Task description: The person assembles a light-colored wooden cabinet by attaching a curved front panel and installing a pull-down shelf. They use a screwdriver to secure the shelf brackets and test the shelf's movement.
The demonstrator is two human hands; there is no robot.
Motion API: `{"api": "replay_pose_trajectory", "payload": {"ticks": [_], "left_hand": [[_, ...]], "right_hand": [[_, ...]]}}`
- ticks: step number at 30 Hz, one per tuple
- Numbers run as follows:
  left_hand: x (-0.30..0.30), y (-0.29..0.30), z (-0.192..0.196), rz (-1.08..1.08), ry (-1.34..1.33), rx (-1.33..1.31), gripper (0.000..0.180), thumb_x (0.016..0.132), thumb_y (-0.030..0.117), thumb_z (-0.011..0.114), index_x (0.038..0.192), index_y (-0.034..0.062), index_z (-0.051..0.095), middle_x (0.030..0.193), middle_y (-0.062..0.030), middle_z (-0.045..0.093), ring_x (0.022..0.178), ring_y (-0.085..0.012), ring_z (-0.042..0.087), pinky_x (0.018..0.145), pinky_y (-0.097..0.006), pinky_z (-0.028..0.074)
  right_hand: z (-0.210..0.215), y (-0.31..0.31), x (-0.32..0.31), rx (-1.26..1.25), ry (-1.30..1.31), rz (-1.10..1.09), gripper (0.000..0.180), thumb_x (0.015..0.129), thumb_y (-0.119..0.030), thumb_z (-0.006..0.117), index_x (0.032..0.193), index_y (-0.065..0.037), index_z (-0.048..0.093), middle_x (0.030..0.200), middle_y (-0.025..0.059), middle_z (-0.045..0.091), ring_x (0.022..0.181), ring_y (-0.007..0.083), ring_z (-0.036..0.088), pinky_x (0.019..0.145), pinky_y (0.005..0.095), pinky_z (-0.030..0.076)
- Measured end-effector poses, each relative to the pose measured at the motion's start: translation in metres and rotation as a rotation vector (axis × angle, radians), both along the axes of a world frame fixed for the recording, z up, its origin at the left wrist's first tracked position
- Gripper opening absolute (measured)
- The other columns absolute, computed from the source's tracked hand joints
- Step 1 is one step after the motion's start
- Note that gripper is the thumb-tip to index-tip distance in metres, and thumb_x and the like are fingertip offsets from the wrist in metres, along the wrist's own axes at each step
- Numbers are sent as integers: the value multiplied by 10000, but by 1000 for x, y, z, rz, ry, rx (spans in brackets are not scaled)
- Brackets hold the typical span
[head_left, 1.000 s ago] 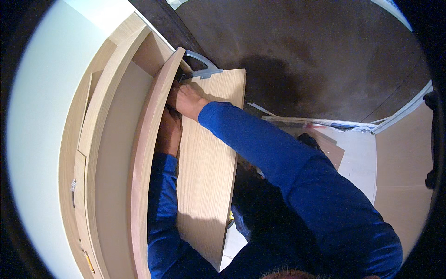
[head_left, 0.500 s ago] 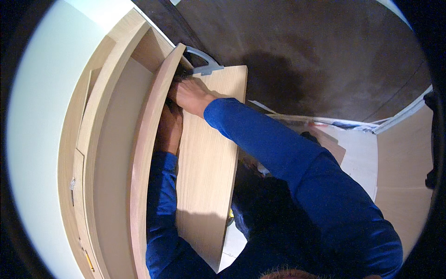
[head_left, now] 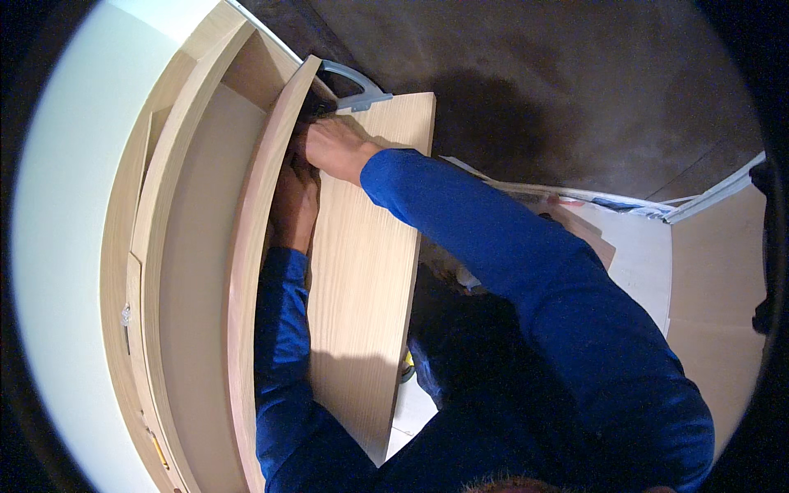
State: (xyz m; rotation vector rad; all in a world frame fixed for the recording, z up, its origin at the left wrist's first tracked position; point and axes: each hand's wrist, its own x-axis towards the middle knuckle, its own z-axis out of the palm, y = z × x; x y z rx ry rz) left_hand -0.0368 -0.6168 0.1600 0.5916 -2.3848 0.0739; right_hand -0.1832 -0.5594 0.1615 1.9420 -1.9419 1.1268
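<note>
A light wooden cabinet (head_left: pixel 148 246) has a tilted-out flap panel (head_left: pixel 357 279) with a grey curved bracket (head_left: pixel 362 103) at its far end. Both of my hands reach into the gap between this panel and the cabinet's upright wooden edge (head_left: pixel 246 214). My right hand (head_left: pixel 335 149) lies at the panel's far end, just below the bracket, fingers bent down and closed around something I cannot make out. Close beside it, nearer to me, my left hand (head_left: pixel 296 205) is in the shaded gap. Its fingertips are hidden.
An open compartment (head_left: pixel 201 271) runs along the cabinet to the left. A pencil (head_left: pixel 159 450) lies on the top near a small clear plastic piece (head_left: pixel 126 315). A dark brown wall (head_left: pixel 575 82) stands beyond. A cardboard piece (head_left: pixel 588 234) rests on the white floor at right.
The whole view has shifted a little, so the cabinet appears slightly higher. Both hands stay in the gap by the bracket, the left a bit closer to the right.
</note>
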Motion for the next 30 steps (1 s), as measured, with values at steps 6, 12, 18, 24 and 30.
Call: {"api": "replay_pose_trajectory", "payload": {"ticks": [6, 12, 18, 24, 30], "left_hand": [[0, -4, -4, -39, -4, -40, 368, 1064, 197, 494, 1312, -54, 598, 1317, -320, 621, 1254, -474, 564, 1065, -493, 438], [-7, -14, -5, 41, 34, 196, 378, 1067, 210, 487, 1308, -57, 603, 1343, -306, 616, 1259, -465, 569, 1071, -488, 437], [-3, -4, -4, -21, -20, 40, 372, 1061, 192, 484, 1327, -55, 565, 1330, -290, 623, 1239, -450, 575, 1055, -469, 450], [-1, -19, -10, 7, -131, -154, 399, 1071, 193, 463, 1358, -73, 541, 1316, -332, 603, 1248, -475, 563, 1074, -487, 437], [1, -9, -7, 68, -162, -97, 432, 1069, 205, 464, 1390, -81, 509, 1375, -336, 570, 1285, -458, 546, 1088, -484, 439]], "right_hand": [[-33, -29, -14, -81, 422, -132, 204, 912, -105, 580, 986, -38, 758, 1040, 183, 758, 1055, 291, 718, 948, 369, 558], [-37, -26, -18, -111, 318, -164, 168, 869, -58, 621, 899, -14, 780, 1031, 189, 761, 1028, 306, 735, 926, 402, 584], [5, 9, -15, 250, 150, -22, 273, 906, -21, 585, 1157, 21, 683, 1190, 240, 694, 1094, 373, 698, 924, 459, 582], [-15, -3, -9, -119, 216, -76, 159, 864, -46, 612, 912, 6, 754, 1003, 213, 749, 1003, 355, 735, 874, 454, 602], [-3, 0, -11, 8, 110, -71, 153, 865, -54, 626, 937, -34, 760, 868, 174, 740, 990, 370, 715, 868, 455, 582]]}}
